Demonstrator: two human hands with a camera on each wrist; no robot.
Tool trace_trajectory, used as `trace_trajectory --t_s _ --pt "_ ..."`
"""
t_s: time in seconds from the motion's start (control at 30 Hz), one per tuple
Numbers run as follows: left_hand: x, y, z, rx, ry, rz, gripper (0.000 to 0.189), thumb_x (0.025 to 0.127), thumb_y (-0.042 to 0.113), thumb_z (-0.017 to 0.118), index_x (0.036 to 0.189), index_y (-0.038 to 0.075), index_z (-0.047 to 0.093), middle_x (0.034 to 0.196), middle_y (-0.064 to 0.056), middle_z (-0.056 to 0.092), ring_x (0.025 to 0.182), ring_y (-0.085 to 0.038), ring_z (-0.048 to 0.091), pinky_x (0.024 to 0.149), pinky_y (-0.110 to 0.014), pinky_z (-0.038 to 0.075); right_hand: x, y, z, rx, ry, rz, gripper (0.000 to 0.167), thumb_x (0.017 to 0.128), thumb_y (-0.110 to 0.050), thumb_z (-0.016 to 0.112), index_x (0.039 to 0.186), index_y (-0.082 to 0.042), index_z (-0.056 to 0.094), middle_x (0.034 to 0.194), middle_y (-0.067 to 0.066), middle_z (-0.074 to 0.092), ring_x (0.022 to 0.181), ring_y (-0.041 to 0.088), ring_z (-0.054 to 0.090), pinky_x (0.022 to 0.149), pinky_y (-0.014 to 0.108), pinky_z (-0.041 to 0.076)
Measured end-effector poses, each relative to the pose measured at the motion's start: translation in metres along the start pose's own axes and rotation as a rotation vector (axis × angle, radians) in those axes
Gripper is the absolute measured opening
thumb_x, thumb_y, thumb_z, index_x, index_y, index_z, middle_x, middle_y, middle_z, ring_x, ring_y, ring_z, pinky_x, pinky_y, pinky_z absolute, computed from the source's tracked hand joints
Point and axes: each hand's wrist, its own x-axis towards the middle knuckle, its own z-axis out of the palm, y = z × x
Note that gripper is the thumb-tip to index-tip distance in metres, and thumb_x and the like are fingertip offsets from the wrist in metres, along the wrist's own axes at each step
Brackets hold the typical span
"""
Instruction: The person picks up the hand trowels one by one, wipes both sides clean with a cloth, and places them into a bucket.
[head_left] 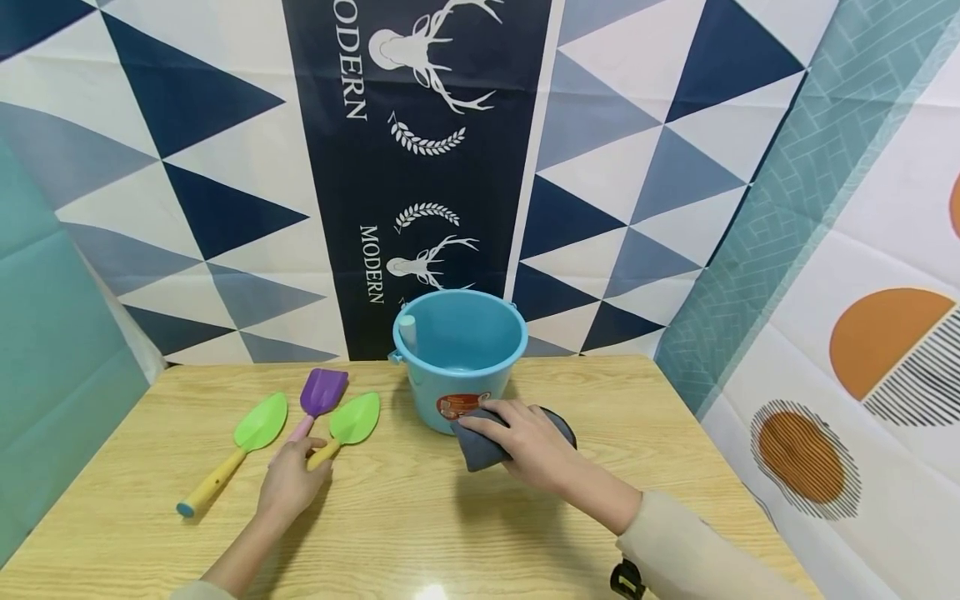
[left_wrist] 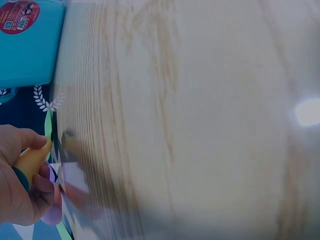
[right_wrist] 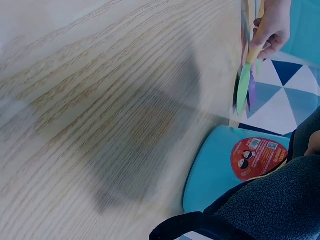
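Note:
My left hand (head_left: 292, 482) grips the yellow handle of a small green trowel (head_left: 356, 419). The left wrist view shows thumb and fingers curled around that handle (left_wrist: 33, 159). Just left of it lies a purple shovel (head_left: 324, 392) with a pink handle, partly hidden by the hand. My right hand (head_left: 528, 442) holds a folded dark grey cloth (head_left: 480, 446) in front of the blue bucket (head_left: 431, 379). In the right wrist view the cloth (right_wrist: 280, 200) has a black edge loop and overlaps the bucket beside its red label.
Another green trowel (head_left: 260, 423) with a yellow handle lies at the left on the wooden table (head_left: 390, 533). A pale blue handle (head_left: 408, 329) stands inside the bucket near its rim. Patterned cloth walls (head_left: 600, 208) rise behind the table and along its sides.

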Motion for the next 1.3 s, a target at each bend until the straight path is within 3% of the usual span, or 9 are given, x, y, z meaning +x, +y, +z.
trace_trajectory --t_s 0.43,0.63,1.1,1.3 --pt "-0.008 0.0 -0.008 0.008 0.003 0.024 0.036 0.084 0.019 0.066 0.115 0.001 0.063 0.107 -0.021 0.062 0.099 -0.034 0.058 0.081 -0.05 0.048 0.008 -0.006 0.005 -0.005 0.021 -0.029 0.068 0.072 -0.009 0.079 0.131 -0.028 0.052 0.127 0.008 0.055 0.112 0.026 0.056 0.078 0.043 0.051" --pt "-0.014 0.003 -0.017 0.012 -0.004 0.032 0.035 0.082 0.016 0.067 0.114 0.003 0.064 0.107 -0.018 0.062 0.095 -0.032 0.059 0.078 -0.047 0.049 0.011 -0.008 0.005 -0.001 0.032 -0.041 0.066 0.072 -0.009 0.079 0.13 -0.027 0.053 0.126 0.008 0.056 0.111 0.024 0.056 0.079 0.042 0.051" --pt "-0.029 0.026 -0.03 0.027 0.014 0.157 0.029 0.076 0.01 0.072 0.105 0.006 0.07 0.093 -0.005 0.066 0.087 -0.017 0.06 0.073 -0.034 0.049 0.016 -0.012 0.005 0.002 0.055 -0.058 0.064 0.072 -0.008 0.078 0.129 -0.027 0.055 0.127 0.008 0.056 0.114 0.024 0.055 0.081 0.041 0.051" --pt "-0.036 0.037 -0.034 0.012 -0.001 0.168 0.028 0.075 0.009 0.073 0.103 0.009 0.071 0.098 -0.005 0.067 0.086 -0.015 0.059 0.071 -0.029 0.049 0.018 -0.014 0.004 -0.015 0.038 -0.062 0.069 0.07 -0.005 0.078 0.13 -0.028 0.053 0.127 0.007 0.055 0.114 0.024 0.055 0.081 0.04 0.051"
